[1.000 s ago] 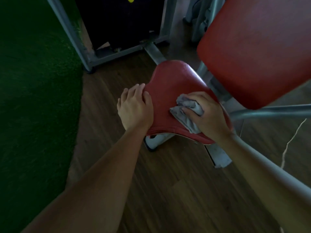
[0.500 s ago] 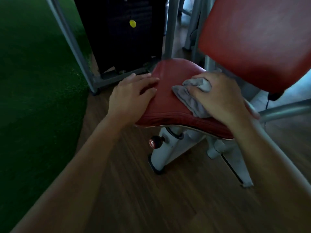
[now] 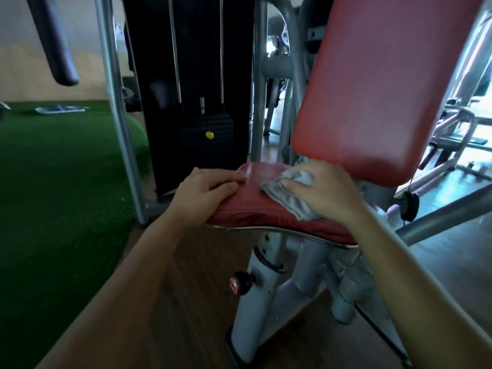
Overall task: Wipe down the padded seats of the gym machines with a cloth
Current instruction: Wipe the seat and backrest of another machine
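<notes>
Pressing a crumpled grey cloth onto the red padded seat, the right hand is covering the seat's right half, its fingers clenched on the cloth's bunched top. The left hand is lying flat on the seat's left edge, fingers released and gripping nothing, seemingly steadying the pad. The risk here is patchy cleaning: the cloth is wadded, so only a small patch is touching the vinyl, and the left edge under the bracing hand is likely going unwiped unless that hand shifts. The backrest is hanging just above the seat's rear edge, so a long push could be knocking knuckles against it
</notes>
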